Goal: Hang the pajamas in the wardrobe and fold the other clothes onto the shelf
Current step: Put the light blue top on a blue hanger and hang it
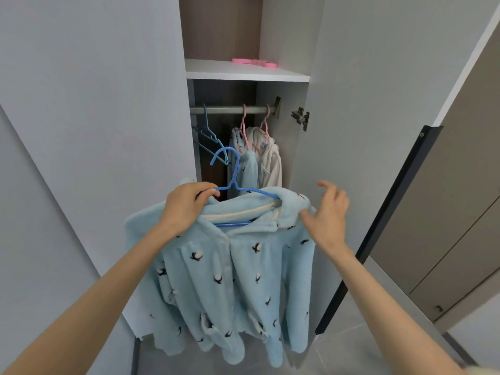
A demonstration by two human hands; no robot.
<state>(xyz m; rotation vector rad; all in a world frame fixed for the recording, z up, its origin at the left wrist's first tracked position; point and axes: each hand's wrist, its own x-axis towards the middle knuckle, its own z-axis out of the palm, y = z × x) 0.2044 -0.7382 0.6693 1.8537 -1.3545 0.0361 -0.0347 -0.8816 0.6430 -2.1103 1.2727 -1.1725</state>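
The blue pajama top is draped on a blue hanger and held before the open wardrobe, at 6 o'clock from the rail. The hanger's shoulder is gripped by the left hand; the right hand, at 3 o'clock of the collar, is spread open and touches the fleece. The hanging step is judged to be in hand: the hook must next be lifted toward 12 o'clock and caught on the rail, beside the garments hung there

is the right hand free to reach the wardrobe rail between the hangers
Probably yes: the right hand is open and grips nothing, the door stands open, and the rail is bare between the empty blue hangers and pink hangers.
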